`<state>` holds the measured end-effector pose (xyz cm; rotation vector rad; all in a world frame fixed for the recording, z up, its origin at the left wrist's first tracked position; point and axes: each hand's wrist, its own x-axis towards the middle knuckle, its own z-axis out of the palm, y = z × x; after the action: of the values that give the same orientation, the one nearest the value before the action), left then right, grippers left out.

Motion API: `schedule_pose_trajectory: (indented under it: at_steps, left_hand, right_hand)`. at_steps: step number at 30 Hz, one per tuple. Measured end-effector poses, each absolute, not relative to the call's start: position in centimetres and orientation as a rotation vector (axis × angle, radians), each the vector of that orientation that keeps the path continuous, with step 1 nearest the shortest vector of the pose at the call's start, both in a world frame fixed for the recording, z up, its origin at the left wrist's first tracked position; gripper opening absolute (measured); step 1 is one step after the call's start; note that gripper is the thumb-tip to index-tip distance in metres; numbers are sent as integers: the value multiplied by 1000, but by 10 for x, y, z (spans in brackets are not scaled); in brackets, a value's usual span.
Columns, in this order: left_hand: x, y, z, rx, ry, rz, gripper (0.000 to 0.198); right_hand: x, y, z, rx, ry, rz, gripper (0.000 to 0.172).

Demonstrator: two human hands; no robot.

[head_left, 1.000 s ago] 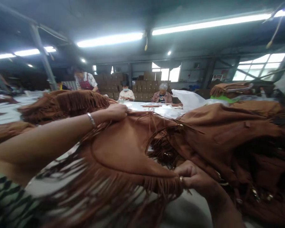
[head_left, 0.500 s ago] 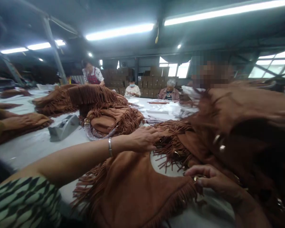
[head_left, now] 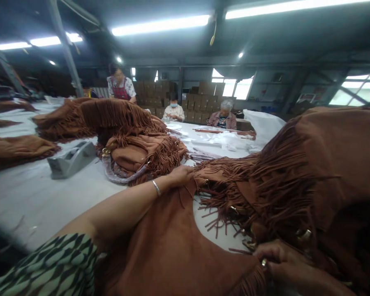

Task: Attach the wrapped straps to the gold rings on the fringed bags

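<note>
A brown suede fringed bag [head_left: 172, 246] lies flat before me, its curved opening facing right. My left hand [head_left: 183, 176], a silver bangle at its wrist, is closed on the bag's far upper corner; the fingertips are partly hidden. At the near right corner, my right hand [head_left: 279, 257] pinches the bag beside a small gold-coloured metal fitting [head_left: 264, 262]. Long fringes from a heap of similar bags [head_left: 283, 176] hang close to both hands. More metal fittings show among those fringes.
A grey tape dispenser [head_left: 70, 159] stands on the white table [head_left: 80, 197] to the left. Fringed bags [head_left: 120, 117] are piled beyond it, one with a wrapped handle [head_left: 120, 177]. Several people sit or stand across the table. Stacked cartons [head_left: 200, 102] fill the back.
The blurred person at right has left view, and the brown bag there now rests on the heap. The bag in my hands has come nearer. The co-worker's hands at left have left view.
</note>
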<state>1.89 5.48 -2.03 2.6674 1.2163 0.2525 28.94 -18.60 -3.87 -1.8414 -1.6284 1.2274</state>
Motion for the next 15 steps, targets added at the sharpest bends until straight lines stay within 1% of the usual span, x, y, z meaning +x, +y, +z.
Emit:
schedule_pose_trajectory:
  at_steps: [4,8,11,15]
  left_hand:
    - [16,63,-18,2556,1500,332,30]
    - [16,77,-8,2449,1744,391,34]
    - [22,80,3,2564,1609,422,42]
    - [48,66,6,2830,1089,275,57]
  right_hand:
    - [284,-186,-41,-1937,-1642,1104,21]
    - [280,-184,-46,-1991,-1655,1014,22]
    - [281,-183,-51,-2026,-1692,956,21]
    - [282,-181,-57,-2069,-1685,949,20]
